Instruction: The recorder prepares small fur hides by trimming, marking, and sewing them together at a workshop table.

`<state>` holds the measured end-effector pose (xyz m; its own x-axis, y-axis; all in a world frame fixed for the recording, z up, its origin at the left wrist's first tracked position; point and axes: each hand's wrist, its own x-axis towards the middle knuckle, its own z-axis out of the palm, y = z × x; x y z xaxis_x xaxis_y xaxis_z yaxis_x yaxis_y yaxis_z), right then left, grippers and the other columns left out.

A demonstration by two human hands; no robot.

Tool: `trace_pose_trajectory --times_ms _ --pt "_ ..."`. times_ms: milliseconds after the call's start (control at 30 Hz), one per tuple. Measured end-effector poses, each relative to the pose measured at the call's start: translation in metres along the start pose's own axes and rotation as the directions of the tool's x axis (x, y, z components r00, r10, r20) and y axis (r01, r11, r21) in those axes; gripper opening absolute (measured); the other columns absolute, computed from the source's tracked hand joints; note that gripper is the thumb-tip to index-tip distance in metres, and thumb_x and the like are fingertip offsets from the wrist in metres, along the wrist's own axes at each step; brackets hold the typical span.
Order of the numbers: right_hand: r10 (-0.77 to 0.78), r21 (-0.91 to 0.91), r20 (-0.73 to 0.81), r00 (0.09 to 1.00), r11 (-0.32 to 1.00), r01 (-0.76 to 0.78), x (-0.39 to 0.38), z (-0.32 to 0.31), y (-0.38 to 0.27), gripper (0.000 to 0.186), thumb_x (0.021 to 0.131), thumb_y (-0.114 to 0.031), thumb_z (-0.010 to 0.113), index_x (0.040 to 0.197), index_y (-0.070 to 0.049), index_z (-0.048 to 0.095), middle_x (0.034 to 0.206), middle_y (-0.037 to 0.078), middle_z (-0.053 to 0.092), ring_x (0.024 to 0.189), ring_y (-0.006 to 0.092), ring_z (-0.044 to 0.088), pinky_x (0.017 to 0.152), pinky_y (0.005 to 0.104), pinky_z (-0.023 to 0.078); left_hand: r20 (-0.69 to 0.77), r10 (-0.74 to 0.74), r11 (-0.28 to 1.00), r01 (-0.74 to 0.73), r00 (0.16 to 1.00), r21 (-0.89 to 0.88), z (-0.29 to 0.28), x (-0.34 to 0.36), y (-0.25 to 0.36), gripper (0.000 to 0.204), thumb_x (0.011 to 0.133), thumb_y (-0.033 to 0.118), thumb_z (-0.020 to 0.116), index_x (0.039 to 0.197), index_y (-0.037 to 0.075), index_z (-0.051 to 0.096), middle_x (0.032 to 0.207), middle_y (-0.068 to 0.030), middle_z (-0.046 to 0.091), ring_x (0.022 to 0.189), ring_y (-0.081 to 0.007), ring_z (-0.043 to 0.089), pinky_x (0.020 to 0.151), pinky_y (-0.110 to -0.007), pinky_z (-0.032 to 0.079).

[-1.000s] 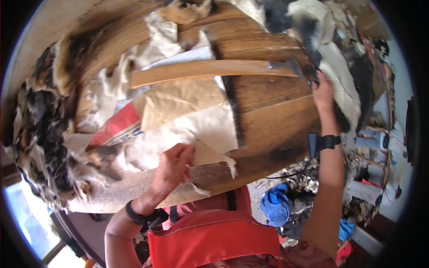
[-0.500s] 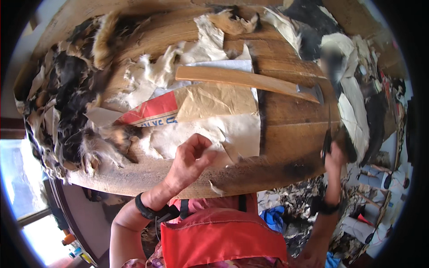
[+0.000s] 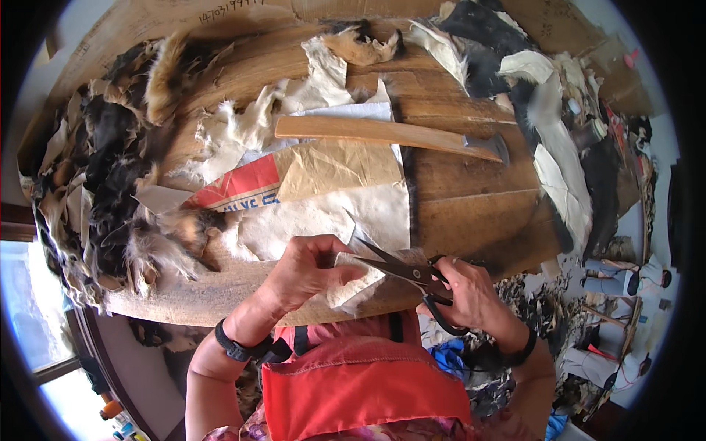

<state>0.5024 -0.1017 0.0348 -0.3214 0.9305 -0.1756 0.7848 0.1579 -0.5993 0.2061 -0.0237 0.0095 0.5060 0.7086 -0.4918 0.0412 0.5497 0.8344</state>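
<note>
Near the front edge of the wooden table, my left hand pinches a small piece of whitish hide between thumb and fingers. My right hand has its fingers through the handles of black scissors. Their blades are spread apart and point left, at the upper part of the hide piece; whether they touch it I cannot tell. Beyond my hands lies a larger pale skin, partly covered by a folded brown and red paper sheet.
A hammer with a flat wooden handle lies across the paper. Dark and tan fur scraps are heaped at the left. Black and white fur strips lie at the right. Many scraps cover the floor below the table.
My right hand has come in from the far right to the middle with the scissors, and the blades now stand apart beside the hide piece. My left hand keeps its pinch.
</note>
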Motion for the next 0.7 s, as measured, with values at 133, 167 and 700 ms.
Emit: trace_pose_trajectory --times_ms 133,167,700 --pt "-0.032 -0.047 0.094 0.995 0.998 0.036 0.004 -0.002 -0.003 0.068 0.075 -0.058 0.08 0.102 0.0 0.058 0.088 0.018 0.065 0.083 0.0391 0.068 0.07 0.0474 0.055 0.011 0.013 0.997 -0.012 1.0 -0.072 -0.008 -0.004 -0.008 0.022 0.079 -0.003 0.082 0.097 -0.004 0.07 0.087 -0.0051 0.072 0.077 -0.0073 0.065 0.068 -0.02 0.052" --pt "-0.032 -0.053 0.115 0.993 0.998 0.038 0.006 -0.001 -0.005 0.069 0.075 -0.059 0.08 0.102 0.0 0.059 0.089 0.019 0.065 0.084 0.0389 0.068 0.071 0.0474 0.055 0.019 0.012 0.992 -0.009 1.0 -0.13 -0.01 -0.004 -0.01 0.023 0.077 -0.004 0.083 0.096 -0.005 0.069 0.088 -0.0073 0.073 0.079 -0.0096 0.068 0.071 -0.021 0.054" --pt "-0.134 0.048 0.243 0.961 0.991 0.126 0.008 0.016 0.0 0.055 0.077 -0.05 0.082 0.087 -0.003 0.057 0.069 0.011 0.062 0.065 0.0346 0.066 0.059 0.0424 0.053 0.062 -0.036 0.988 0.045 0.997 -0.148 -0.018 -0.009 -0.01 0.023 0.073 -0.008 0.083 0.093 -0.007 0.072 0.081 -0.0062 0.071 0.069 -0.007 0.064 0.06 -0.019 0.05"
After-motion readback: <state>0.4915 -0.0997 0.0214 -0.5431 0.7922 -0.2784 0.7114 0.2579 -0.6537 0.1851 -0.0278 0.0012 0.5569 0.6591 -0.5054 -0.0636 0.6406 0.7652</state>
